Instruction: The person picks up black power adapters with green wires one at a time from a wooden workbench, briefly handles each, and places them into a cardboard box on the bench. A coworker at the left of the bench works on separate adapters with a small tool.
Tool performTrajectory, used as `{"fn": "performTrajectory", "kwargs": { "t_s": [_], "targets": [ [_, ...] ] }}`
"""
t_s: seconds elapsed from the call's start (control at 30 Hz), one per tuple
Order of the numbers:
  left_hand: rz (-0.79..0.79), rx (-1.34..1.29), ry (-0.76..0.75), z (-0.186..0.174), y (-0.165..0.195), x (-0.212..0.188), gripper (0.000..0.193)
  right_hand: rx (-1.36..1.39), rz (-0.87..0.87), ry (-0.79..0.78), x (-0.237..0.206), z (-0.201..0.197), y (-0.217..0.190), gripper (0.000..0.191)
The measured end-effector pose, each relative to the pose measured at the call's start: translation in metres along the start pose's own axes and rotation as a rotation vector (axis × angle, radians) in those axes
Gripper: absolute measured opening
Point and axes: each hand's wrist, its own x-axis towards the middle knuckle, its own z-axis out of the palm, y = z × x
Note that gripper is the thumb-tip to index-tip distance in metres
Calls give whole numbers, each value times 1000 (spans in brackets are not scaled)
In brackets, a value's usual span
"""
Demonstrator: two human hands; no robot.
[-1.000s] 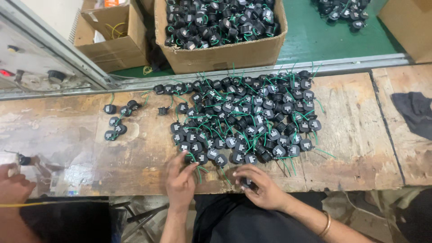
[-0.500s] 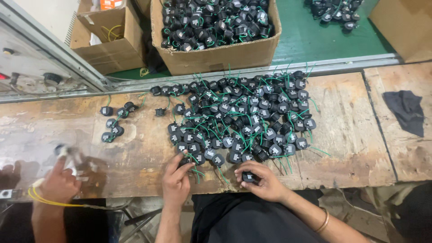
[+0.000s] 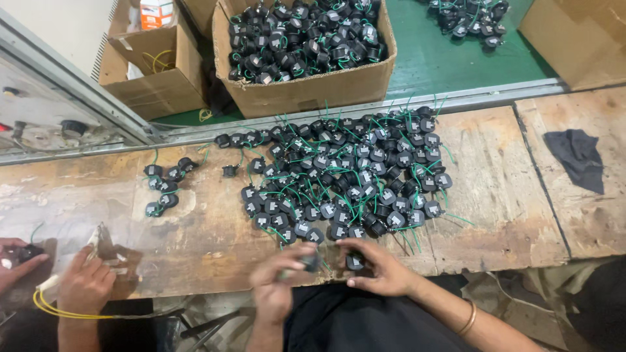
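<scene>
A big heap of small black round parts with green wires [image 3: 345, 176] lies on the worn wooden bench [image 3: 495, 195]. My left hand [image 3: 277, 283], blurred by motion, holds one black part [image 3: 311, 263] at the bench's near edge. My right hand [image 3: 385, 268] is just to its right. Its thumb and fingers pinch another black part [image 3: 354, 262] that rests on the wood. Both hands are just below the heap's near row.
A co-worker's hand [image 3: 81, 283] at the left holds a small metal tool with a yellow wire [image 3: 59, 311]; that person's other hand [image 3: 13, 261] holds a black part. A small cluster of parts [image 3: 163, 186], a full cardboard box [image 3: 306, 85], a smaller box [image 3: 153, 78] and a dark cloth [image 3: 577, 156] surround the heap.
My left hand has left the heap's edge and pulled back toward me with a part. My right hand stays near the bench edge. The co-worker's hand has come in at the left.
</scene>
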Motion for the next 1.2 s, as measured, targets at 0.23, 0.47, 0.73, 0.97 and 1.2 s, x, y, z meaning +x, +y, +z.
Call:
{"fn": "performTrajectory", "kwargs": {
  "t_s": [0.23, 0.47, 0.73, 0.97, 1.2],
  "targets": [
    [175, 690, -257, 76, 1, 40, 20, -195, -46, 22, -18, -2, 36, 68],
    [312, 671, -278, 64, 18, 28, 17, -45, -173, 50, -10, 1, 28, 52],
    [-125, 430, -27, 57, -14, -8, 25, -189, -65, 114, 0, 11, 3, 34],
    [13, 584, 84, 40, -21, -17, 23, -155, -233, 149, -2, 7, 2, 33],
    [112, 1132, 88, -44, 13, -5, 55, 22, -74, 114, -3, 5, 5, 40]
  ]
}}
